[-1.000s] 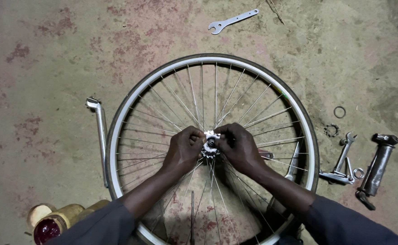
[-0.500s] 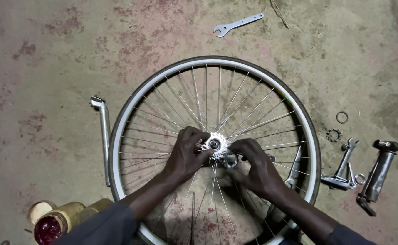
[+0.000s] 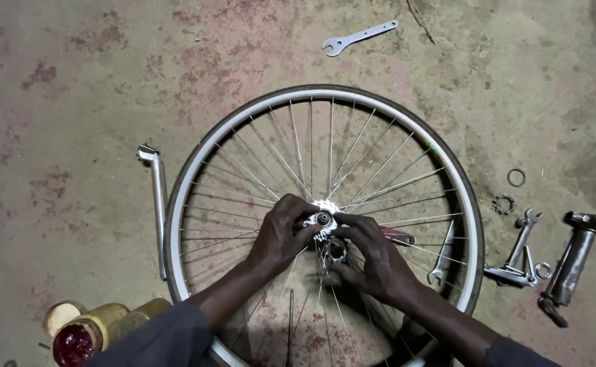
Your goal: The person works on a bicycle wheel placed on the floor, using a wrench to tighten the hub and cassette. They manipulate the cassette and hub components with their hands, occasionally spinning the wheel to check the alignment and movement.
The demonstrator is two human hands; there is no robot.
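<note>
Both hands on the hub at the centre of the bicycle wheel, flat on the concrete floor. Left hand fingers curled against the hub's side. Right hand pinching a small ring-shaped part just below the hub. Spanner lies well apart, past the rim.

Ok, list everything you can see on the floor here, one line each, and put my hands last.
bicycle wheel: one, silver rim, flat on floor, centre
hub: one, silver, wheel's middle
flat spanner: one, silver, top
bent metal post: one, silver, left of the wheel
spanner: one, silver, under the spokes, right
ring: one, grey, right
toothed ring: one, grey, right
spanner pile: silver, right
cylinder part: one, dark, far right
jars: yellowish, one holding red, bottom left
left hand: at the hub
right hand: at the hub
</note>
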